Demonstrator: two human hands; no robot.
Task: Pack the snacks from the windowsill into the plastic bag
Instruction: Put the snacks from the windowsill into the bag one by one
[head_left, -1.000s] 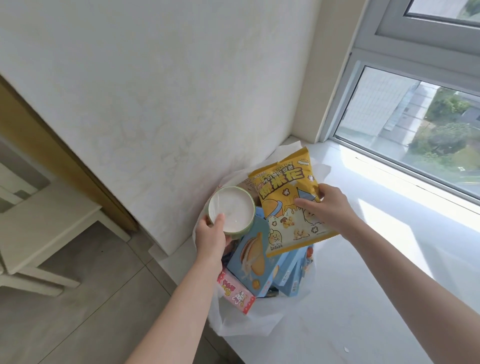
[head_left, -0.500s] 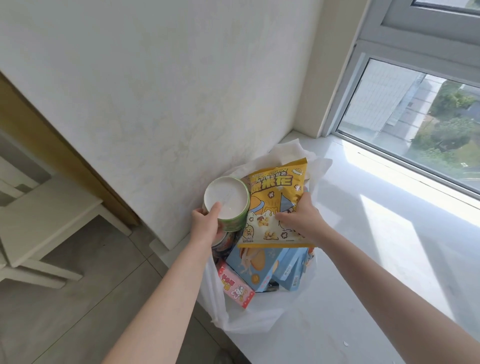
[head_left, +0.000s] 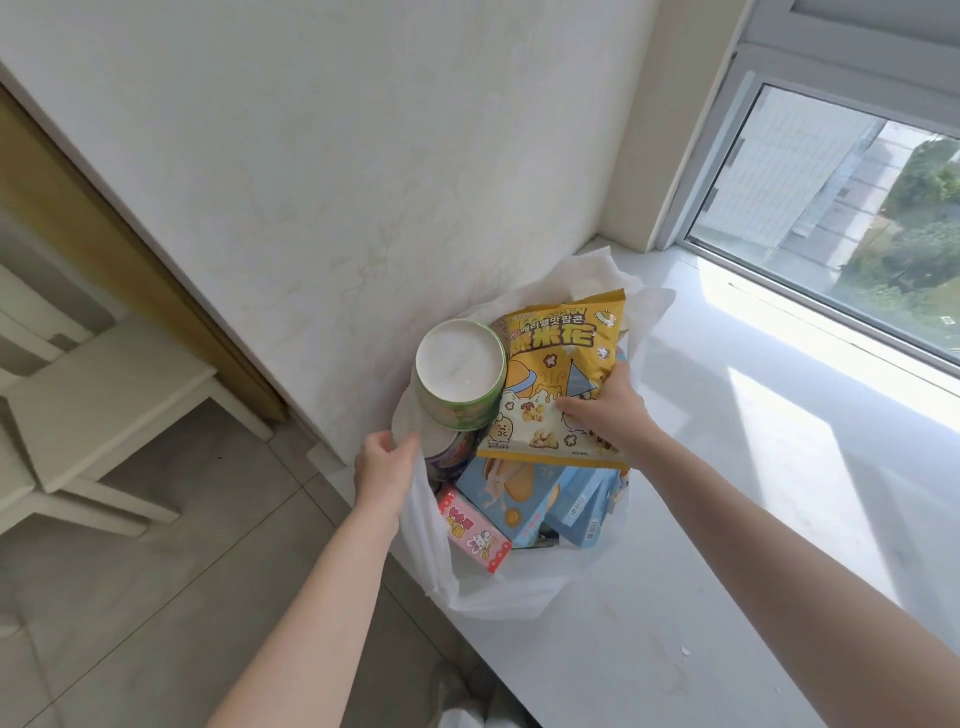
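A white plastic bag (head_left: 498, 592) stands open at the windowsill's left end, full of snacks. My right hand (head_left: 605, 410) grips a yellow popcorn bag (head_left: 558, 374) lying on top of the pile. A green-rimmed round tub (head_left: 460, 376) lies bottom-up beside it, on another cup (head_left: 452, 449). My left hand (head_left: 384, 465) pinches the bag's left rim, off the tub. Under the popcorn bag lie blue biscuit boxes (head_left: 524, 499) and a pink box (head_left: 472, 530).
The white windowsill (head_left: 727, 519) stretches right under the window (head_left: 841, 208). A plain wall (head_left: 311, 156) stands just behind the bag. Below left is tiled floor (head_left: 130, 597) with a pale wooden stool (head_left: 104, 400).
My left hand let go of the round tub, now resting in the bag, and took the bag's left rim. My right hand lowered the popcorn bag onto the pile.
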